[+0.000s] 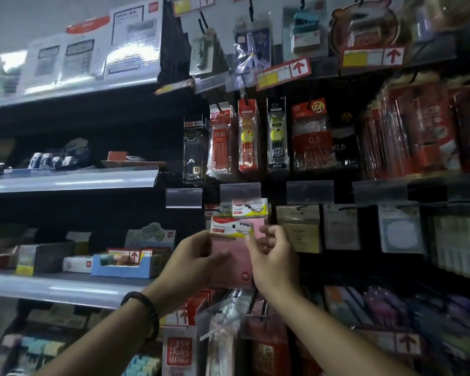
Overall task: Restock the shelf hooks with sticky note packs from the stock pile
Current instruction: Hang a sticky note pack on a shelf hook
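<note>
A pink sticky note pack (pixel 235 256) with a white, red and yellow header card is held up in front of the hook rack. My left hand (pixel 194 260) grips its left side, thumb across the pink front. My right hand (pixel 273 257) pinches the header's right end near the top. Just above it, another pack of the same kind (pixel 248 208) hangs on a hook under a clear label holder (pixel 240 191). The hook's tip is hidden behind the packs. The stock pile is out of view.
Yellowish, white and bluish note packs (pixel 300 229) hang to the right. Pen refill packs (pixel 274 137) hang on the row above. Grey shelves (pixel 71 180) with boxes stand at left. More hanging packs (pixel 255 335) crowd the space below my wrists.
</note>
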Demonstrator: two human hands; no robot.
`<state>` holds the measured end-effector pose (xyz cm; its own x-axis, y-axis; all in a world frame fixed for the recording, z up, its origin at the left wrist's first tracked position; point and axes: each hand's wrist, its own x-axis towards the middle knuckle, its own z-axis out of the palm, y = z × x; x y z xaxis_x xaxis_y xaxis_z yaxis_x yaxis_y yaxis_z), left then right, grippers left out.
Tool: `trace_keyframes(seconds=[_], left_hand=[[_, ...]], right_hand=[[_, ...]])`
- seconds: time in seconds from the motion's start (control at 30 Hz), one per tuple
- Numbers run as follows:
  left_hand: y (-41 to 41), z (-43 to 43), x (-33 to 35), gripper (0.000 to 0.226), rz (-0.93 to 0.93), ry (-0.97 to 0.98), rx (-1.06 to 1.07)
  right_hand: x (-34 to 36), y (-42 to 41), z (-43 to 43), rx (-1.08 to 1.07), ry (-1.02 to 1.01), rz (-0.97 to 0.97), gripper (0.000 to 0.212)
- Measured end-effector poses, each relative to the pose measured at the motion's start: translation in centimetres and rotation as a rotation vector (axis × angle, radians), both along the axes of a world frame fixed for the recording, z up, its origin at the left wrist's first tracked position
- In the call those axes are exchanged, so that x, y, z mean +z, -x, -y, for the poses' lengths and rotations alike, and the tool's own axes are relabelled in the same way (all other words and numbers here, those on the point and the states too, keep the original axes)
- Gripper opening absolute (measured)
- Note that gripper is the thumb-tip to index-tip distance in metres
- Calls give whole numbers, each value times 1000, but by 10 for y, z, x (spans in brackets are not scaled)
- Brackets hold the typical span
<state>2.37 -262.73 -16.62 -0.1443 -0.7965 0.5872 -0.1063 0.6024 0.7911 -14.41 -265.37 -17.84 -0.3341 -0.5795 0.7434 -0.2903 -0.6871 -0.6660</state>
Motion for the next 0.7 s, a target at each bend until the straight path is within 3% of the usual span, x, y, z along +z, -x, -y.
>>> trace_keyframes(seconds=[0.13,0.27,0.7], left_hand=[[9,-3,-2,28,-102,73,53],[19,-2,-3,33,-49,326,234],[26,17,13,53,-12,355,165]], right_hand=[[13,4,-2,118,34,132,19],[28,2,-5,159,98,226,19],[53,-7,9,159,41,376,12]])
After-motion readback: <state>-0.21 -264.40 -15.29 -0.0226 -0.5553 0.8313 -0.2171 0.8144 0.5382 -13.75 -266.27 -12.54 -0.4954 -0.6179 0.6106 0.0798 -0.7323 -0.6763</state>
